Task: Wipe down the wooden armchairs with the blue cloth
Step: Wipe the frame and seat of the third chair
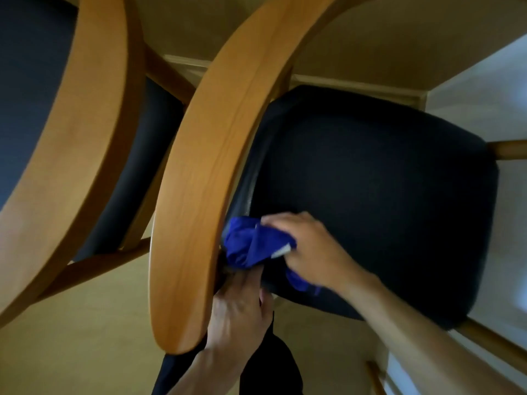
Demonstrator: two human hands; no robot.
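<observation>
Head view, landmark = the near chair's curved wooden backrest.

- Right hand grips the blue cloth, bunched into a wad, fingers curled over the top. Wad sits just right of the backrest's lower end, jammed into the gap between the backrest's inner face and the dark seat cushion. Bunching likely gives a thick pad that fills the gap, so the inner wood gets contact. A loose tail of cloth hangs out below the palm, over the cushion's near edge.
- Left hand is just below the cloth, at the backrest's lower tip, reaching up under or behind the rail. Probably bracing the frame so it doesn't shift under wiping pressure. Fingertips are hidden behind the wood; can't tell if it grips the frame or just presses on it.
- Second armchair left of the backrest, close alongside, same wood and dark cushion. No hand or cloth on it.
- Floor below and left of the backrest; a strip of skirting beyond it.

Judgement: step in hand is the inner side of the near chair's backrest. Frame blurred, so no read on which surfaces are already clean.
</observation>
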